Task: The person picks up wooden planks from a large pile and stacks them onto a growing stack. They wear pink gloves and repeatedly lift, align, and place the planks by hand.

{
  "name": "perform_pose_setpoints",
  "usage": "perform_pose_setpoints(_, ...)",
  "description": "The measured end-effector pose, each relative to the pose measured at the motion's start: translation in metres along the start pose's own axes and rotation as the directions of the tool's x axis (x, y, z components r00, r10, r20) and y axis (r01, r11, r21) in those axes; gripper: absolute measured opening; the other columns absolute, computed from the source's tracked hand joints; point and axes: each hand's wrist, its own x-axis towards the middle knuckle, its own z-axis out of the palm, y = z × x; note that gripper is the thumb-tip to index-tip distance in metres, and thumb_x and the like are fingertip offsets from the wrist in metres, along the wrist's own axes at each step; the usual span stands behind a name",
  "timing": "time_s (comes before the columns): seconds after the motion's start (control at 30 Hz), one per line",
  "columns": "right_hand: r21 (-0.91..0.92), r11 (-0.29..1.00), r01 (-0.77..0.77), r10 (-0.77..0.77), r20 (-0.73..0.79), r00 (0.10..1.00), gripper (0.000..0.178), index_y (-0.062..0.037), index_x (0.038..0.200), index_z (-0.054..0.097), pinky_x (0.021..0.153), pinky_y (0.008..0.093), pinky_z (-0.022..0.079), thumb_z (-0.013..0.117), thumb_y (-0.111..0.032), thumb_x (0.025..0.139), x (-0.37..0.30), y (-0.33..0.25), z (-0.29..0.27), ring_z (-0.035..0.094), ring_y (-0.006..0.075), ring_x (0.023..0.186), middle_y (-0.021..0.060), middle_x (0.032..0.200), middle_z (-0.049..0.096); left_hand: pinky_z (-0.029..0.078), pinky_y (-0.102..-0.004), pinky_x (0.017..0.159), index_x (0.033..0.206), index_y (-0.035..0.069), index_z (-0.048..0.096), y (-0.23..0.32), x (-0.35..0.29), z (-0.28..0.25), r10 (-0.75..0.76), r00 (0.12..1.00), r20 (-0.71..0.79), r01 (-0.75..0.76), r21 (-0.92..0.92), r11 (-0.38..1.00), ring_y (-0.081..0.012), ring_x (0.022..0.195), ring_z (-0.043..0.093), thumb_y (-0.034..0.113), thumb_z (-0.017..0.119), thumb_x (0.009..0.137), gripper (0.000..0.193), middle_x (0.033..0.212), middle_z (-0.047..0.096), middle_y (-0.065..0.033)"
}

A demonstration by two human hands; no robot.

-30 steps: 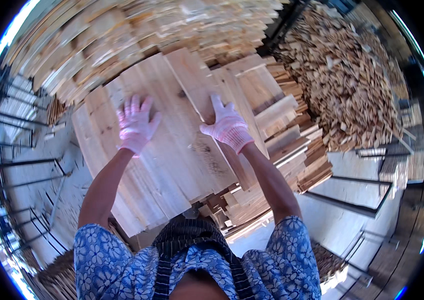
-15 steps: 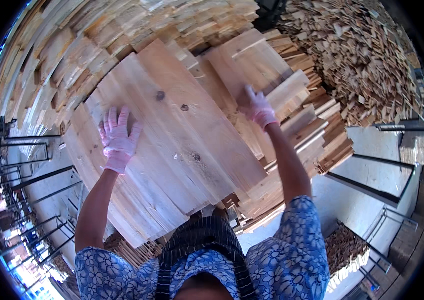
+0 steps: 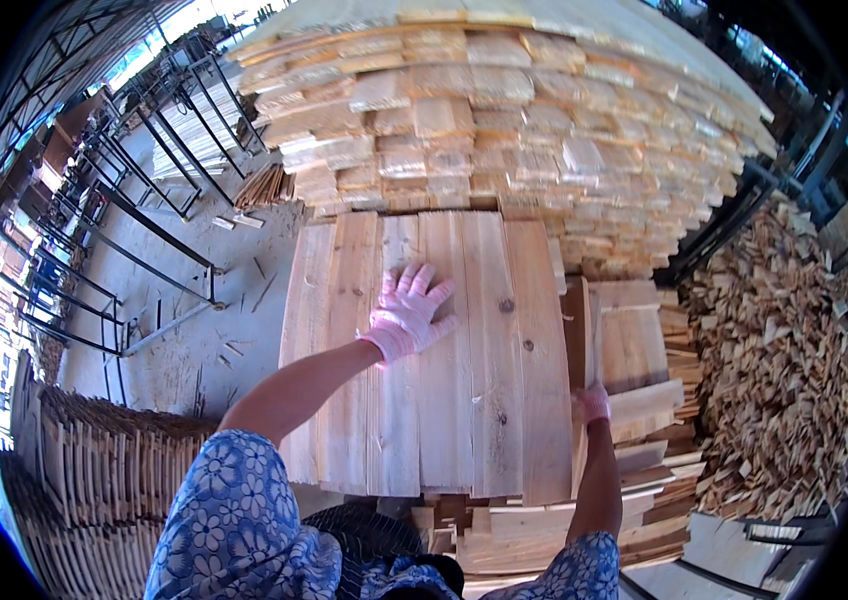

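Observation:
A layer of pale wooden planks point(image 3: 474, 380) lies side by side on a stack in front of me. My left hand point(image 3: 409, 310), in a pink glove, rests flat on the planks near their far end, fingers spread, holding nothing. My right hand point(image 3: 594, 402), also in a pink glove, is curled over the right edge of the outermost plank about halfway along. My blue flowered sleeves come in from the lower edge.
A tall wall of stacked board ends point(image 3: 504, 110) rises just behind the planks. Shorter loose planks point(image 3: 634, 345) lie to the right, and beyond them a heap of wood offcuts point(image 3: 784, 340). Black metal racks point(image 3: 144, 230) stand on the concrete floor point(image 3: 224, 330) at left; upright boards point(image 3: 94, 470) lower left.
The view has swung round. My left hand moved from the planks' left side to their middle, staying flat. My right hand dropped from the far right corner to the right edge and closed on it.

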Motion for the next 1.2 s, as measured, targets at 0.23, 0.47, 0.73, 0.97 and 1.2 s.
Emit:
perform_pose_setpoints(0.23, -0.015, 0.998, 0.054, -0.056, -0.162, 0.985, 0.057, 0.0025, 0.116, 0.063, 0.085, 0.0415, 0.057, 0.081, -0.036, 0.079, -0.105, -0.049, -0.132, 0.071, 0.0354, 0.097, 0.0236, 0.107, 0.072, 0.021, -0.0535, 0.124, 0.150, 0.020, 0.049, 0.002, -0.004, -0.015, -0.049, 0.999, -0.013, 0.049, -0.010, 0.999, -0.0355, 0.152, 0.029, 0.057, 0.058, 0.094, 0.068, 0.156, 0.040, -0.0166)
perform_pose_setpoints(0.47, -0.436, 0.848, 0.301, -0.322, 0.027, 0.946, 0.049, 0.0011, 0.110, 0.060, 0.088, 0.0519, 0.052, 0.077, -0.035, 0.082, -0.272, -0.261, -0.200, 0.063, 0.0447, 0.103, 0.0260, 0.111, 0.061, 0.058, -0.0460, 0.086, 0.151, 0.013, 0.038, 0.142, -0.105, -0.027, 0.001, 0.980, 0.201, 0.179, -0.875, 0.450, -0.0378, 0.116, 0.062, 0.051, 0.070, 0.094, 0.076, 0.142, 0.051, -0.0173)
perform_pose_setpoints(0.73, -0.341, 0.558, 0.756, -0.630, 0.419, 0.654, 0.043, -0.0026, 0.110, 0.058, 0.081, 0.0534, 0.053, 0.076, -0.032, 0.084, -0.363, -0.332, -0.102, 0.063, 0.0447, 0.094, 0.0253, 0.105, 0.060, 0.060, -0.0417, 0.086, 0.138, 0.009, 0.051, 0.098, -0.246, -0.051, -0.012, 0.917, 0.400, 0.177, -0.431, -0.885, -0.0256, 0.109, 0.066, 0.023, 0.079, 0.090, 0.057, 0.122, 0.060, -0.0123)
perform_pose_setpoints(0.97, -0.327, 0.731, 0.598, -0.603, 0.099, 0.791, 0.062, -0.0041, 0.139, 0.054, 0.110, 0.0523, 0.042, 0.070, -0.044, 0.095, -0.212, -0.319, -0.108, 0.051, 0.0466, 0.131, 0.0262, 0.140, 0.057, 0.055, -0.0474, 0.103, 0.127, 0.007, 0.056, 0.071, -0.361, -0.066, -0.252, 0.788, 0.561, 0.006, -0.417, -0.909, -0.0353, 0.117, 0.065, 0.030, 0.077, 0.092, 0.047, 0.128, 0.063, -0.0166)
perform_pose_setpoints(1.2, -0.082, 0.949, 0.304, -0.307, -0.026, 0.951, 0.093, 0.0043, 0.161, 0.022, 0.121, 0.0431, 0.034, 0.053, -0.059, 0.101, -0.076, -0.232, -0.053, 0.037, 0.0413, 0.149, 0.0312, 0.163, 0.031, 0.050, -0.0650, 0.106, 0.124, 0.003, 0.052, 0.097, -0.417, -0.028, -0.250, 0.663, 0.706, 0.061, -0.383, -0.922, -0.0420, 0.123, 0.059, 0.031, 0.077, 0.087, 0.053, 0.119, 0.061, -0.0225)
